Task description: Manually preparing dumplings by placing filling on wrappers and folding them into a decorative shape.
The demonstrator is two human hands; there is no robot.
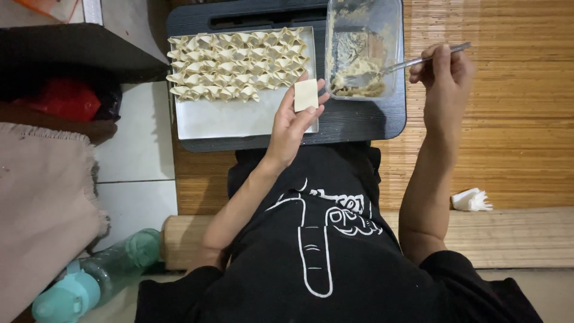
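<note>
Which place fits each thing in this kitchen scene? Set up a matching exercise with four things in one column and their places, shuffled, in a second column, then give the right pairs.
Things:
1. square wrapper
2. fork
3. folded dumplings
4. filling

Places:
A. in rows on the white tray
B. inside the clear container
C. on the fingers of the left hand
D. held by the right hand, tines in the container

Pairs: 1-C, 2-D, 3-A, 4-B
</note>
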